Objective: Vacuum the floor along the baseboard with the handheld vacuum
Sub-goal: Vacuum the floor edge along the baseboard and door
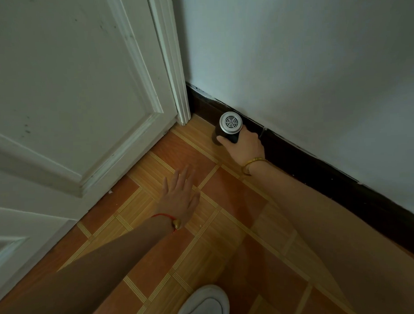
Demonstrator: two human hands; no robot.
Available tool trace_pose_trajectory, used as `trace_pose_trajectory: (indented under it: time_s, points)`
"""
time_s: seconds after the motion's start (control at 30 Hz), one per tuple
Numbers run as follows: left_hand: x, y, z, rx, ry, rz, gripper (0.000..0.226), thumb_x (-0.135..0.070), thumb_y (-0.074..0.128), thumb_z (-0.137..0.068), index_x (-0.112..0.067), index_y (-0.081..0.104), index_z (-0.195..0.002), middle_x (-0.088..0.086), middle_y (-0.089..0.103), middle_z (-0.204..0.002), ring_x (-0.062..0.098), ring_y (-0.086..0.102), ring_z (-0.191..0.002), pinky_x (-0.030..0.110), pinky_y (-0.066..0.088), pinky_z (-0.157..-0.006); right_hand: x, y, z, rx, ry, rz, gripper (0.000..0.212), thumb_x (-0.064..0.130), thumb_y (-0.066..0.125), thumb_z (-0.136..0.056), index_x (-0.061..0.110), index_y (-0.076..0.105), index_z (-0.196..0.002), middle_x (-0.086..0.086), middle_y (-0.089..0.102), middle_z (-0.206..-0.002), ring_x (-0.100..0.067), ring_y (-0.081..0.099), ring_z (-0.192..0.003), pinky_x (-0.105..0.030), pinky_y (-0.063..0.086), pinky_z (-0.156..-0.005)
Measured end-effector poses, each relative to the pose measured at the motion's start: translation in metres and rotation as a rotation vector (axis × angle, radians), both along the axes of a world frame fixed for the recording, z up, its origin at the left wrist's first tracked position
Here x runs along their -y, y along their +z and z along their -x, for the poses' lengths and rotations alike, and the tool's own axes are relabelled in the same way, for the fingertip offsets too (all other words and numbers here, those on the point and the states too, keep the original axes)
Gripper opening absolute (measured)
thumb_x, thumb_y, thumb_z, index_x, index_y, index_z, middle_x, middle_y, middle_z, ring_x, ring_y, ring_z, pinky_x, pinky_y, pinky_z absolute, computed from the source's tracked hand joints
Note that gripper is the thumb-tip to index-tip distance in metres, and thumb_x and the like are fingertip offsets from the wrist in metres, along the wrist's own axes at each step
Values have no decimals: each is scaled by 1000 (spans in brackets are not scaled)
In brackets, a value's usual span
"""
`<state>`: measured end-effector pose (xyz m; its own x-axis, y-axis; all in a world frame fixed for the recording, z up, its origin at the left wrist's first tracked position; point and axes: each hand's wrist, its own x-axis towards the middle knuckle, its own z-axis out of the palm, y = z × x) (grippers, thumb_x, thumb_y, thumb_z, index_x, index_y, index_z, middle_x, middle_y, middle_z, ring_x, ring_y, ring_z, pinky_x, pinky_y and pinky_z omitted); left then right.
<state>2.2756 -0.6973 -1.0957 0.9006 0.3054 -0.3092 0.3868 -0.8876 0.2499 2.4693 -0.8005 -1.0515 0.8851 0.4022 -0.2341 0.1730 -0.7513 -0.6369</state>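
While your right hand (pixel 244 147) grips the black cylindrical handheld vacuum with its silver vented cap (pixel 228 127) against the dark baseboard (pixel 319 162), your left hand (pixel 180 196) hovers open-fingered nearby over the orange tiled floor (pixel 227 238).

The door (pixel 65 96) fills the left side, with its frame (pixel 172 64) at its right edge. To the right of the frame runs the wall (pixel 315 59), and along its foot the baseboard (pixel 295 158), slanting from the corner by the frame down toward the lower right. The floor (pixel 227 226) lies before both. The vacuum (pixel 227 128) sits just beside the baseboard near that corner, its nozzle end hidden, probably down at the floor. The right hand (pixel 244 148) is around it from the near side. The left hand (pixel 180 195) is over the floor, left of and nearer than the vacuum, well apart from it. 1 shoe (pixel 206 302) rests on the floor at the bottom edge, between the 2 forearms.
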Motion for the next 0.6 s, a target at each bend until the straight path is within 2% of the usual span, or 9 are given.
trace_pose_trajectory:
  time_s: [0.23,0.47,0.6]
  points:
    - [11,4,-4,-14,-15,4,64,-42,24,-104,-22,-8,-156,3,-12,-165,23,-14,-151,49,-8,-122,15,-2,3,29,2,51,79,57,64,-89,10,40,-148,-17,60,-134,-37,56,-126,-46,49,-98]
    - [16,4,-5,-10,-28,5,66,-46,17,-100,-21,-6,-156,1,-12,-165,22,-14,-151,49,-9,-122,29,0,1,11,-13,60,74,58,65,-88,12,46,-142,-17,61,-132,-37,58,-123,-47,50,-99]
    - [20,4,-5,-11,-40,-6,64,-43,23,-104,-21,-7,-156,1,-15,-164,23,-14,-151,49,-8,-122,37,1,2,-20,-8,44,72,58,67,-86,14,48,-140,-16,61,-131,-36,59,-121,-46,51,-99]
